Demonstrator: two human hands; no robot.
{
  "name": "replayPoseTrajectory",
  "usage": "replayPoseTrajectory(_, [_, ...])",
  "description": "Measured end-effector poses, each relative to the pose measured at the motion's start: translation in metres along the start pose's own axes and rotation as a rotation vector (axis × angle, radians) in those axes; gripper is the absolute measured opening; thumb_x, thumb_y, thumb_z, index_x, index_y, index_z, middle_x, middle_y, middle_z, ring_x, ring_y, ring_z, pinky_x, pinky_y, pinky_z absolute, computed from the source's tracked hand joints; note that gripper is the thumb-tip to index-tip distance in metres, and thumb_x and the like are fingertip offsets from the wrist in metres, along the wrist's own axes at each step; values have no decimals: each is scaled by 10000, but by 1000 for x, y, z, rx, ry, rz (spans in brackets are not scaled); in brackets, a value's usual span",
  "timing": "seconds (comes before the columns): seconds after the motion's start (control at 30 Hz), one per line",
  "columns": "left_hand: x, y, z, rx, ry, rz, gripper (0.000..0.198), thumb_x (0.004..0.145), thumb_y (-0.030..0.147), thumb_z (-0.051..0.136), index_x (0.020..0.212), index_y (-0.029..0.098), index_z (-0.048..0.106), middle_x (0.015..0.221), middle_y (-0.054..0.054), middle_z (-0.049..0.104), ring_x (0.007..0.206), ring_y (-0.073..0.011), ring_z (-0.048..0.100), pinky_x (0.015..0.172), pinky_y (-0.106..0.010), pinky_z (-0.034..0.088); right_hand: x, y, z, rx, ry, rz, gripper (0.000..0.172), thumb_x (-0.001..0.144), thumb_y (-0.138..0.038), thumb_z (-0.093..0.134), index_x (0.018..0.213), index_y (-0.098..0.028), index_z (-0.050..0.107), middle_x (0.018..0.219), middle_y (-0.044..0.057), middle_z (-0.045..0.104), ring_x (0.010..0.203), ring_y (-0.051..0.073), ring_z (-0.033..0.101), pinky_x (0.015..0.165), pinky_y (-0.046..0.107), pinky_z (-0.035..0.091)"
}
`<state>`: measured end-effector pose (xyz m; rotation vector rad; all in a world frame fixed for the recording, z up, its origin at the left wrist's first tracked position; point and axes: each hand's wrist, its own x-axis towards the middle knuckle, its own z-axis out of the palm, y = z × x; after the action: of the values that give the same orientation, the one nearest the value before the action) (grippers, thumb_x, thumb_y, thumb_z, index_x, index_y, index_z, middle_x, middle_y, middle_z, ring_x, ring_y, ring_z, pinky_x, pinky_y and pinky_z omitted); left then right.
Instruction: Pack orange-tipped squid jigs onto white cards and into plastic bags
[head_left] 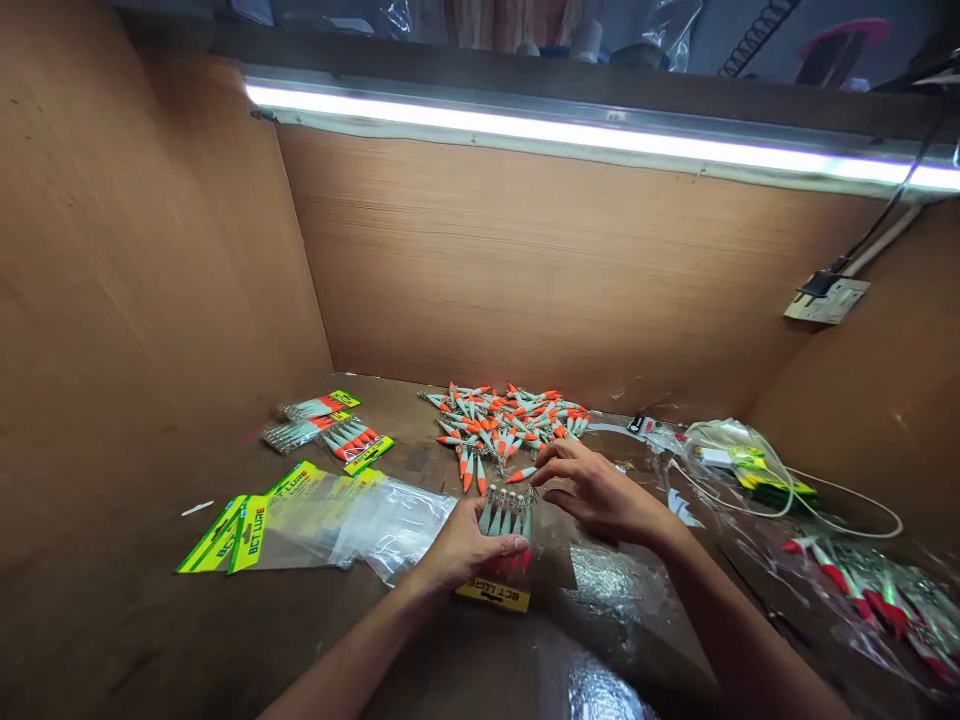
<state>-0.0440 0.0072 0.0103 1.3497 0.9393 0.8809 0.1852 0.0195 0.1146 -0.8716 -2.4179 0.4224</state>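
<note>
My left hand (pixel 461 547) is closed on a row of several grey-and-orange squid lures (pixel 506 512), held side by side over a clear bag with a yellow header card (pixel 493 595). My right hand (pixel 596 490) hovers just right of them, fingers curled, pinching one more lure (pixel 523 474) at its fingertips. Behind both hands lies a loose pile of the same lures (pixel 506 418) on the dark worktop.
Empty clear bags with yellow-green "BCT LURE" headers (pixel 300 520) lie at the left. Filled packs (pixel 330 425) sit behind them. A white cable and plastic wrappers (pixel 739 465) lie at the right, more packed lures (pixel 885 595) beyond. Wooden walls enclose the bench; a light strip (pixel 585 130) runs overhead.
</note>
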Motion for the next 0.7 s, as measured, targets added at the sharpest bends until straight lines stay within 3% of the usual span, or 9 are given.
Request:
replayPoseTrajectory(0.23, [-1,0,-3,32,-37,15,410,647,371,876,913,106,711,794,-38,717,687,-162,629,625,-229,459,0,2,-2,-61,-46,-70,119,929,-162,641,858,-230,708,1088,28,628,1021,167,587,874,308,473])
replayPoseTrajectory(0.5, [-3,5,-3,41,-82,-3,332,719,395,827,863,127,695,706,-20,699,555,-130,591,554,-223,432,-3,-6,-11,-21,-115,-128,145,863,-79,665,910,-215,683,1122,34,601,1058,170,573,907,312,461])
replayPoseTrajectory(0.7, [-5,8,-7,66,-131,-7,341,683,359,849,878,114,712,751,-21,694,630,-134,595,612,-224,435,-1,-3,-8,97,-166,-139,47,867,-183,721,858,-208,682,1118,42,617,1076,186,573,922,327,465])
